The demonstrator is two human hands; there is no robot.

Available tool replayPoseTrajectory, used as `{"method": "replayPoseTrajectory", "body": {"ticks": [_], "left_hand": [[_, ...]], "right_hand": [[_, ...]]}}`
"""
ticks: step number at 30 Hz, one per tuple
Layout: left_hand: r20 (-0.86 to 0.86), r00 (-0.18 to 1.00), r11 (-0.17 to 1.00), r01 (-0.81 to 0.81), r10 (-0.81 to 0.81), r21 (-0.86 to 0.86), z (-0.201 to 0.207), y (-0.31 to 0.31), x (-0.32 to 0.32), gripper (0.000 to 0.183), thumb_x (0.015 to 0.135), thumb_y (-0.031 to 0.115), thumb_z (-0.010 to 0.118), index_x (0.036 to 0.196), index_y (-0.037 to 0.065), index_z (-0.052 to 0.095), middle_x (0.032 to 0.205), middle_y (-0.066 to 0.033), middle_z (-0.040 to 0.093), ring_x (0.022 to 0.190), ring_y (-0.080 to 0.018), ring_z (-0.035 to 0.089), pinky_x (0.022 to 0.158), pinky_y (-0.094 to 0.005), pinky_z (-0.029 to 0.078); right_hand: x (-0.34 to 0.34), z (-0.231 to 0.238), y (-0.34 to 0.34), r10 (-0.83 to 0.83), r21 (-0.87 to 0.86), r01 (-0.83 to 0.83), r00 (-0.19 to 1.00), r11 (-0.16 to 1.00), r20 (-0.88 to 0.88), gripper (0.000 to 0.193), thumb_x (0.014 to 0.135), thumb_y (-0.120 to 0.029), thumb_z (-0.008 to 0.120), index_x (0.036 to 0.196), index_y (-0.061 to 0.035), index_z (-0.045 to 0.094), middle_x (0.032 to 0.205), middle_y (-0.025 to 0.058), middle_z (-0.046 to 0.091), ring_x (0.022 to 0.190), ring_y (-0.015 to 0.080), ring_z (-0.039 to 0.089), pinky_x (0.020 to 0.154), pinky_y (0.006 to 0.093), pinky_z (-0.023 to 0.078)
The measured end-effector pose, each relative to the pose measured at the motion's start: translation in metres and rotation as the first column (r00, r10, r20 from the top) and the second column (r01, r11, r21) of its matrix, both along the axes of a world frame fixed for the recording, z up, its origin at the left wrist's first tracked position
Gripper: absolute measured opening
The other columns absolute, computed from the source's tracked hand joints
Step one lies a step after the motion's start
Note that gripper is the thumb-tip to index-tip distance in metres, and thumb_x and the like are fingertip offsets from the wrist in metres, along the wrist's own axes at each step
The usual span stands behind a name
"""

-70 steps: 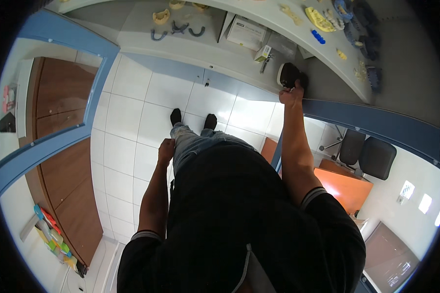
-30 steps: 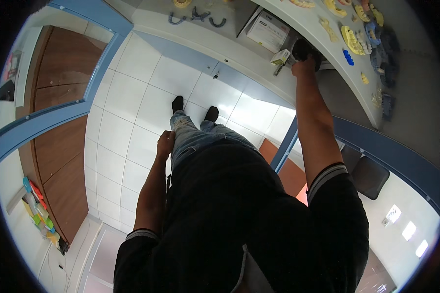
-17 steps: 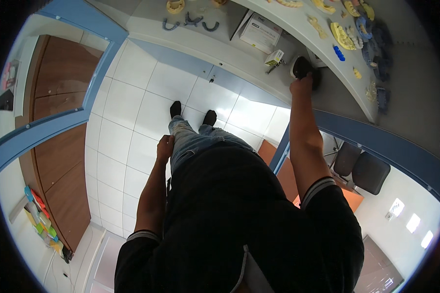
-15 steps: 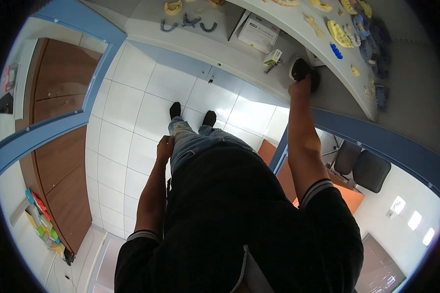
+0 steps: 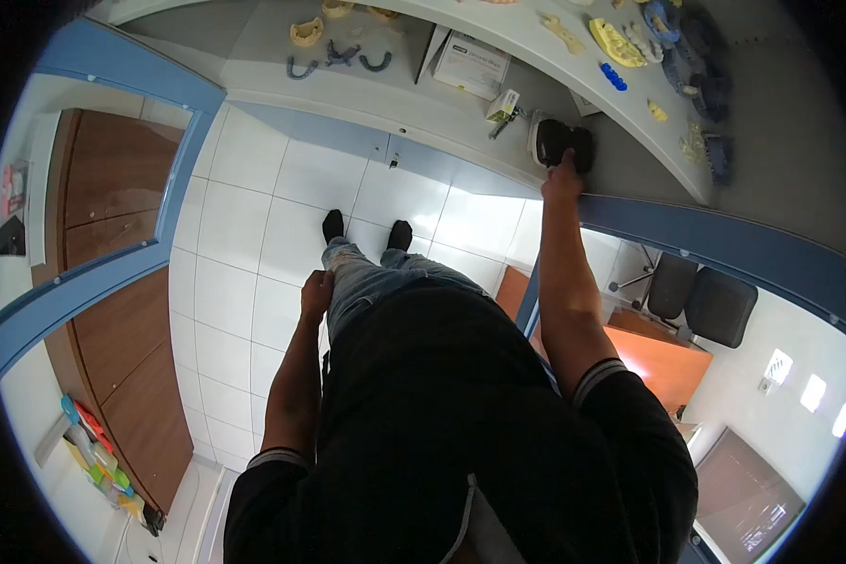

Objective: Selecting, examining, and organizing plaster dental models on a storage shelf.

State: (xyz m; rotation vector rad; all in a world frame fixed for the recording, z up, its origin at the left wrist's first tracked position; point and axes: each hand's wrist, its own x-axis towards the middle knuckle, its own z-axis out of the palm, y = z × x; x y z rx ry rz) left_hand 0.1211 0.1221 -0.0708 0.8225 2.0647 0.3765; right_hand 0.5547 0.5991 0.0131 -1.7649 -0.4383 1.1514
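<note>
My right hand (image 5: 563, 180) reaches out to the cabinet shelf (image 5: 367, 101) and grips the near edge of a black, rounded, two-lobed object (image 5: 555, 141) with a pale rim on its left side. One finger lies on top of it; the object's exact kind cannot be made out. To its left lies a slim dark metal tool (image 5: 503, 124), against a small white and green box (image 5: 502, 105). My left hand (image 5: 317, 291) hangs low beside my left thigh, touching or nearly touching the jeans (image 5: 348, 273). Its fingers are too indistinct to read.
A larger white box (image 5: 471, 66) stands farther back. Dental models (image 5: 306, 33) and dark arch-shaped pieces (image 5: 342, 54) sit left. A curved upper shelf (image 5: 573, 75) overhangs, bearing a yellow dental model (image 5: 616, 43). Blue-framed glass (image 5: 113, 273) is left; a chair (image 5: 721, 305) is right.
My view has shifted a little, so the shelf sits farther left. My right hand has come slightly nearer with the black object, which shows more fully. My left hand is lower in view.
</note>
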Motion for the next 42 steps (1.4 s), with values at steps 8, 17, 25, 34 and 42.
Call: {"method": "replayPoseTrajectory", "body": {"ticks": [8,17,25,34,42], "left_hand": [[-0.065,0.996,0.998,0.064,-0.063,0.018,-0.021,-0.031,-0.001,0.045,0.104,0.042,0.059,0.11,0.0,0.073,0.109,-0.0211,0.076,0.105,-0.0384,0.072,0.093,-0.0446,0.054],[-0.039,0.998,0.998,0.043,-0.041,0.042,-0.016,-0.024,0.0,0.046,0.103,0.044,0.059,0.114,0.001,0.074,0.112,-0.0212,0.076,0.108,-0.0372,0.072,0.094,-0.043,0.054],[-0.005,1.0,1.0,0.001,-0.001,0.028,-0.03,-0.035,-0.007,0.045,0.102,0.044,0.06,0.117,0.004,0.074,0.115,-0.0207,0.076,0.109,-0.0364,0.072,0.095,-0.0431,0.054],[-0.009,0.999,0.999,-0.048,0.048,0.009,-0.01,-0.03,-0.002,0.044,0.102,0.042,0.06,0.115,0.003,0.074,0.113,-0.0208,0.076,0.108,-0.037,0.072,0.095,-0.0443,0.054],[-0.009,1.0,0.999,-0.024,0.024,0.039,-0.017,-0.022,-0.005,0.044,0.102,0.042,0.06,0.114,0.002,0.074,0.111,-0.0209,0.076,0.107,-0.0366,0.072,0.093,-0.0435,0.055]], "right_hand": [[-0.108,0.081,-0.034,-0.095,-0.199,0.135,0.975,0.971,0.201,0.079,0.091,-0.065,0.073,0.135,0.0006,0.062,0.122,0.0159,0.067,0.089,0.0264,0.068,0.075,0.0382,0.053],[0.016,-0.005,0.043,0.398,-0.291,-0.325,0.339,0.9,0.852,0.048,0.087,-0.048,0.068,0.104,-0.0036,0.075,0.102,0.0228,0.074,0.097,0.0365,0.073,0.09,0.048,0.058],[-0.062,0.065,0.014,-0.031,-0.084,-0.507,-0.214,0.858,0.976,0.082,0.089,-0.058,0.068,0.156,-0.0169,0.043,0.15,0.0253,0.054,0.134,0.0452,0.056,0.1,0.0537,0.055],[-0.085,0.118,0.012,0.643,-0.592,-0.256,0.232,0.764,0.73,0.122,0.07,-0.078,0.075,0.167,-0.0302,0.018,0.156,0.0196,0.051,0.137,0.0436,0.056,0.109,0.0559,0.048],[-0.055,0.108,0.038,0.488,-0.408,-0.329,0.216,0.852,0.845,0.093,0.07,-0.077,0.075,0.142,-0.0215,0.06,0.144,0.0109,0.063,0.127,0.0357,0.065,0.103,0.0542,0.053]]}}
